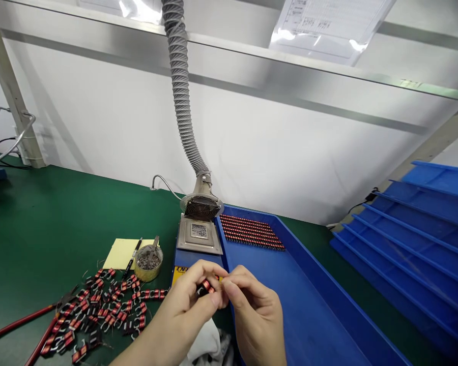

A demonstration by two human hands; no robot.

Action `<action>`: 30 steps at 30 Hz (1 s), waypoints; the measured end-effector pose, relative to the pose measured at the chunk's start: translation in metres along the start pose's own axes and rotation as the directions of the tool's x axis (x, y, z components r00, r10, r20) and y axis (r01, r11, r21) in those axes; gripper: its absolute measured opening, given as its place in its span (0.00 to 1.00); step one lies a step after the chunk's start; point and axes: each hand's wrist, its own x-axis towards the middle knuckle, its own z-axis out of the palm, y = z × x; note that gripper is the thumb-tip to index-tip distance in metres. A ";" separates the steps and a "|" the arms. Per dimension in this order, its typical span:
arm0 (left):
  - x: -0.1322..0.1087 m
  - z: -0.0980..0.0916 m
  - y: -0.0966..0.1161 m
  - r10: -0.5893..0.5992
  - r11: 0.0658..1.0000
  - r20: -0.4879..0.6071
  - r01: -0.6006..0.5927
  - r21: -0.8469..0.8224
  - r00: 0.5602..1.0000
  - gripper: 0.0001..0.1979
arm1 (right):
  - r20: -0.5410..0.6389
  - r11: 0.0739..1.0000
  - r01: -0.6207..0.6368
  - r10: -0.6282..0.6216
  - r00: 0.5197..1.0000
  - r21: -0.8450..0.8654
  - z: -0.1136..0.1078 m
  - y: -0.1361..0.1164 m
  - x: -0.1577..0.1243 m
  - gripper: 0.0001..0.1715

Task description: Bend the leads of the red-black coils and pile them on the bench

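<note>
My left hand (191, 300) is closed round a small red and black coil part (205, 287), in front of the solder pot. Against its fingertips, my right hand (254, 310) is pinched; whatever lies between its thumb and finger is too small to make out. Many similar coil parts (99, 307) lie in a loose pile on the green table at the left. Neat rows of them (252, 233) fill the far end of the blue tray (309, 305). The solder pot (199, 233) stands beside that tray.
A fume hose (181, 91) hangs down behind the pot. Red-handled cutters (48, 310) touch the pile. A round tub (148, 262), a pen (133, 256) and yellow paper (118, 253) lie behind it. Blue trays (412, 244) are stacked at right.
</note>
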 end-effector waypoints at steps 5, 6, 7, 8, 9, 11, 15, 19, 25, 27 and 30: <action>0.003 0.002 -0.005 0.064 0.990 -0.103 -0.051 0.129 0.993 0.09 | -0.066 0.995 0.053 -0.058 0.996 -0.081 0.003 -0.001 -0.001 0.06; 0.003 0.002 -0.005 0.076 0.987 -0.107 -0.060 0.149 0.991 0.10 | -0.072 0.994 0.057 -0.064 0.995 -0.089 0.004 0.000 -0.001 0.06; 0.004 0.002 -0.006 0.089 0.984 -0.107 -0.071 0.165 0.990 0.10 | -0.076 0.994 0.059 -0.066 0.995 -0.092 0.004 0.000 -0.001 0.06; 0.004 0.002 -0.007 0.102 0.981 -0.111 -0.081 0.176 0.989 0.11 | -0.079 0.995 0.057 -0.064 0.995 -0.087 0.005 0.001 -0.001 0.06; 0.003 0.002 -0.008 0.112 0.979 -0.118 -0.089 0.185 0.987 0.12 | -0.081 0.996 0.046 -0.052 0.995 -0.076 0.006 0.002 -0.001 0.06; 0.002 0.002 -0.010 0.116 0.980 -0.132 -0.091 0.179 0.984 0.14 | -0.085 0.999 0.012 -0.016 0.996 -0.042 0.007 0.004 -0.002 0.07; 0.001 0.003 -0.011 0.073 0.996 -0.136 -0.065 0.061 0.988 0.15 | -0.072 0.999 -0.049 0.049 0.996 0.008 0.007 0.004 -0.002 0.09; 0.001 0.004 -0.003 0.068 0.982 -0.108 -0.047 0.185 0.992 0.12 | -0.080 1.000 -0.012 0.012 0.997 0.001 0.005 0.000 -0.002 0.09; 0.001 0.000 0.002 0.090 0.950 -0.071 -0.064 0.305 0.993 0.10 | -0.118 1.000 0.020 -0.022 0.993 -0.022 0.002 0.000 -0.001 0.09; 0.001 0.000 0.001 0.076 0.943 -0.074 -0.048 0.329 0.994 0.09 | -0.119 0.999 0.027 -0.030 0.992 -0.026 0.001 0.001 -0.001 0.08; 0.002 0.000 0.001 0.074 0.942 -0.075 -0.045 0.332 0.994 0.09 | -0.112 0.999 0.025 -0.028 0.993 -0.029 0.000 0.001 -0.001 0.09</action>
